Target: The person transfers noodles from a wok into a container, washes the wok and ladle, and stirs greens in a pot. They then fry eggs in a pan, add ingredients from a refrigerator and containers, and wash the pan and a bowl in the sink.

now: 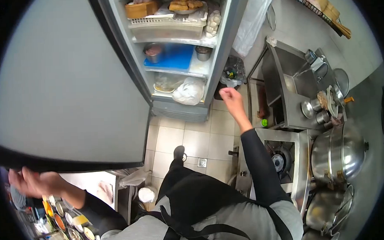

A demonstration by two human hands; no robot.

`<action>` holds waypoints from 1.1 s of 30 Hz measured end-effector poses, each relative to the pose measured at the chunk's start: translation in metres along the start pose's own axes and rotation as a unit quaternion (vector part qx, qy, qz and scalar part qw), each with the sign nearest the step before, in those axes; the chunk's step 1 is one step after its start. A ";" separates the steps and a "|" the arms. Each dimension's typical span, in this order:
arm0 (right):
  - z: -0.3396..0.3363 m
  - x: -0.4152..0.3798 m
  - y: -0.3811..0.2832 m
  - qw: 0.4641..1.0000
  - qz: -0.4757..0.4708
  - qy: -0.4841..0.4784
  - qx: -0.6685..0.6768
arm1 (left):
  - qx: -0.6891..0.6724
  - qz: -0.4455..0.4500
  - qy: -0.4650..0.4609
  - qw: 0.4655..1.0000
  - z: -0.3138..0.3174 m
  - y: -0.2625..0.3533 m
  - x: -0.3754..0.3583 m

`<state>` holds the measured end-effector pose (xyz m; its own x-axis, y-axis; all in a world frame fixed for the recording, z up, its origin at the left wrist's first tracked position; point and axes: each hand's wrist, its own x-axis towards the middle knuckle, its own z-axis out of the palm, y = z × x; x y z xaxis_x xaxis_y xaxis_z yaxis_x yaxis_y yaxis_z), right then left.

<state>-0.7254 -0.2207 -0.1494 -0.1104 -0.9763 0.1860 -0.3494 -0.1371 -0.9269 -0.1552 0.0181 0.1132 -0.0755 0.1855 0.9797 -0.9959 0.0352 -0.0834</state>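
Note:
An upright fridge stands open in front of me, its grey door (68,82) swung wide to the left. My left hand (31,182) grips the door's lower outer edge. My right hand (231,97) is raised in the air with its fingers curled and nothing in it, just right of the fridge's lower shelf where a white plastic bag (190,91) lies. Higher shelves hold a blue tray (175,57) with a metal bowl (153,51), a cream basket (167,25) and fried food (183,4).
To the right are a steel sink (289,70), small metal pots (314,107), a gas burner (280,161) and a large lidded steel pot (339,151). Several sauce and spice bowls (66,226) sit at lower left. Beige floor tiles (192,141) lie below.

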 end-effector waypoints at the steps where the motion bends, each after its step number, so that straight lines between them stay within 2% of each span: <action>1: 0.017 0.018 -0.002 0.999 -0.003 -0.023 -0.034 | 0.161 0.159 0.020 0.974 0.014 0.038 0.004; 2: 0.034 0.037 -0.004 0.996 -0.005 -0.047 -0.069 | -0.138 0.020 0.131 0.982 0.030 0.048 -0.013; 3: 0.051 0.058 -0.004 0.991 -0.017 -0.080 -0.104 | -0.228 0.049 0.149 0.961 0.069 0.100 -0.007; 4: 0.069 0.079 -0.002 0.983 -0.027 -0.114 -0.139 | -0.394 0.014 0.062 0.917 0.085 0.108 -0.038; 5: 0.089 0.103 0.006 0.983 -0.022 -0.111 -0.145 | -0.440 -0.091 -0.032 0.893 0.100 0.125 -0.073; 6: 0.110 0.128 0.019 0.981 -0.004 -0.104 -0.165 | -0.500 -0.237 -0.117 0.825 0.120 0.156 -0.093; 7: 0.125 0.155 0.032 0.978 0.012 -0.096 -0.184 | -0.529 -0.338 -0.240 0.740 0.138 0.171 -0.115; 8: 0.135 0.183 0.042 0.978 0.012 -0.093 -0.187 | -0.549 -0.387 -0.336 0.660 0.157 0.181 -0.144; 9: 0.146 0.209 0.051 0.972 0.028 -0.074 -0.221 | -0.553 -0.435 -0.389 0.595 0.175 0.196 -0.171; 11: 0.164 0.253 0.069 0.963 0.054 -0.031 -0.261 | -0.513 -0.431 -0.483 0.564 0.196 0.220 -0.228; 12: 0.170 0.276 0.090 0.964 0.052 -0.022 -0.260 | -0.512 -0.441 -0.496 0.544 0.200 0.231 -0.264; 14: 0.176 0.315 0.154 0.880 -0.015 -0.096 -0.466 | -0.516 -0.471 -0.526 0.485 0.202 0.244 -0.313; 15: 0.181 0.311 0.174 0.925 -0.050 0.040 -0.374 | -0.511 -0.492 -0.552 0.437 0.200 0.247 -0.335; 16: 0.172 0.306 0.142 0.915 0.009 -0.021 -0.403 | -0.503 -0.512 -0.578 0.388 0.201 0.250 -0.353; 17: 0.176 0.306 0.155 0.924 -0.055 0.079 -0.370 | -0.510 -0.505 -0.580 0.386 0.208 0.254 -0.369; 18: 0.180 0.300 0.157 0.919 -0.120 0.177 -0.332 | -0.504 -0.553 -0.586 0.310 0.214 0.258 -0.380; 19: 0.181 0.291 0.160 0.917 -0.117 0.183 -0.333 | -0.492 -0.598 -0.589 0.232 0.220 0.261 -0.392; 20: 0.179 0.271 0.137 0.949 -0.045 0.157 -0.270 | -0.494 -0.593 -0.592 0.230 0.230 0.266 -0.398; 21: 0.176 0.247 0.111 0.970 0.027 0.131 -0.204 | -0.468 -0.641 -0.583 0.176 0.246 0.272 -0.400; 22: 0.174 0.217 0.091 0.972 -0.004 0.140 -0.187 | -0.440 -0.683 -0.571 0.119 0.257 0.281 -0.407; 23: 0.168 0.182 0.073 0.973 -0.036 0.150 -0.173 | -0.444 -0.710 -0.537 0.101 0.262 0.294 -0.427; 24: 0.160 0.146 0.059 0.981 -0.026 0.133 -0.138 | -0.452 -0.702 -0.542 0.095 0.266 0.305 -0.430; 26: 0.138 0.074 0.031 0.984 -0.014 0.124 -0.125 | -0.477 -0.719 -0.506 0.006 0.279 0.328 -0.426; 27: 0.124 0.039 0.021 0.980 -0.007 0.121 -0.155 | -0.494 -0.709 -0.502 -0.039 0.273 0.343 -0.430; 29: 0.096 -0.026 0.014 0.977 0.003 0.145 -0.157 | -0.521 -0.637 -0.558 -0.110 0.254 0.372 -0.421; 31: 0.065 -0.084 0.005 0.969 0.020 0.185 -0.165 | -0.539 -0.585 -0.594 -0.118 0.220 0.401 -0.372; 33: 0.025 -0.128 0.006 0.961 0.016 0.214 -0.176 | -0.565 -0.577 -0.576 -0.127 0.182 0.441 -0.338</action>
<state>-0.6899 -0.1004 -0.1873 -0.4725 -0.8110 0.3451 -0.6236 0.0309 -0.7811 -0.5775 -0.2074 -0.2215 -0.7947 -0.5295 -0.2968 0.2249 -0.7110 0.6662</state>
